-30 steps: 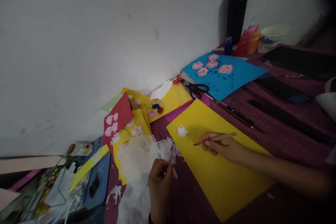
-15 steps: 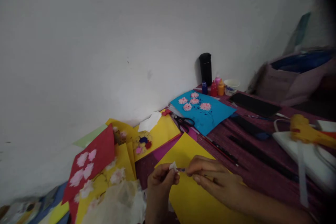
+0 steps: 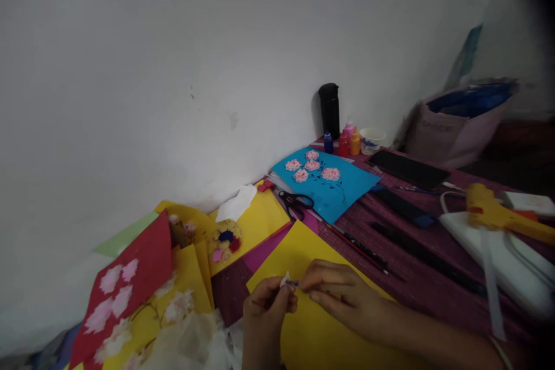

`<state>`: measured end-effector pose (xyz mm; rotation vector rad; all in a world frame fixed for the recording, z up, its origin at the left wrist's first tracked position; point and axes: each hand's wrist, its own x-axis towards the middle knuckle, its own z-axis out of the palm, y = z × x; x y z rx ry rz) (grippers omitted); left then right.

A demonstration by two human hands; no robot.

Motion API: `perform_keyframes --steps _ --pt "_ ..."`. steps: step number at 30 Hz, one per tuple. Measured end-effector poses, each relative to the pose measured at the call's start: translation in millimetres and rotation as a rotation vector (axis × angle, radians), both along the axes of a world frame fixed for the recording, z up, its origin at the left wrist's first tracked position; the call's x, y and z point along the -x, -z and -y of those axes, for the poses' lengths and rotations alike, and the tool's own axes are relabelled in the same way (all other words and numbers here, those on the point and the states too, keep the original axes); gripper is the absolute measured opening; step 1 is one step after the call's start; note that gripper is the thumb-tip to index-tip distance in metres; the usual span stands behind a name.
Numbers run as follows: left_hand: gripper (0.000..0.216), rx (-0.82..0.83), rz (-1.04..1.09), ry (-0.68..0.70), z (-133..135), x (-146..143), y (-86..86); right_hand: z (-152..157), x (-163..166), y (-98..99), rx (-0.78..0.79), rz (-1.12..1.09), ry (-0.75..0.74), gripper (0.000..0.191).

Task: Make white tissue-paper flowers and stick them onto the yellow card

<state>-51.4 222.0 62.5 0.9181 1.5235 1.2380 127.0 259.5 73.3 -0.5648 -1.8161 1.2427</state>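
Note:
My left hand (image 3: 267, 303) pinches a small piece of white tissue paper (image 3: 286, 281) between thumb and forefinger. Closed around a thin stick (image 3: 295, 284) with a dark bluish end, my right hand (image 3: 332, 289) is just to the right, and the stick's tip meets the tissue. Most of the stick is hidden by my fingers; its kind is unclear. Below both hands lies a sheet of yellow paper (image 3: 318, 332). Crumpled whitish tissue (image 3: 186, 344) sits left of my left wrist.
Blue paper with pink-white flowers (image 3: 347, 185), black scissors (image 3: 295, 201) and a paint palette (image 3: 226, 241) lie beyond. Flower-covered red paper (image 3: 134, 277) is at left. Paint bottles (image 3: 343, 143), a black flask (image 3: 329, 111) and a bowl (image 3: 373, 140) stand behind. A yellow glue gun (image 3: 488, 208) is right.
My right hand has come closer to the tissue, and less of the stick shows between my hands. The camera has turned slightly right, shifting the surroundings left.

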Motion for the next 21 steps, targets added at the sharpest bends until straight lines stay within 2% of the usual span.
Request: perform_keyframes --steps 3,5,8,13,17,21 --pt "0.026 0.008 0.032 -0.012 1.7 -0.3 -0.8 -1.1 0.9 2.9 0.020 -0.050 0.016 0.017" --pt "0.034 0.018 0.141 -0.011 3.3 -1.2 -3.4 -1.7 2.3 5.7 0.062 -0.114 0.059 0.018" --pt "0.041 0.044 0.279 0.019 6.1 -4.8 -8.8 -2.2 5.4 12.2 0.205 -0.234 0.134 0.023" --pt "0.020 -0.106 -0.042 0.022 9.2 -11.7 -9.5 -1.2 14.3 27.7 0.556 -0.364 0.126 0.030" --pt "0.016 -0.231 -0.186 0.032 8.9 -10.2 3.4 1.0 23.7 37.0 0.728 -0.446 0.091 0.038" --pt "0.006 -0.377 -0.325 0.026 6.6 -6.4 17.0 2.6 28.9 40.8 0.906 -0.580 0.006 0.038"
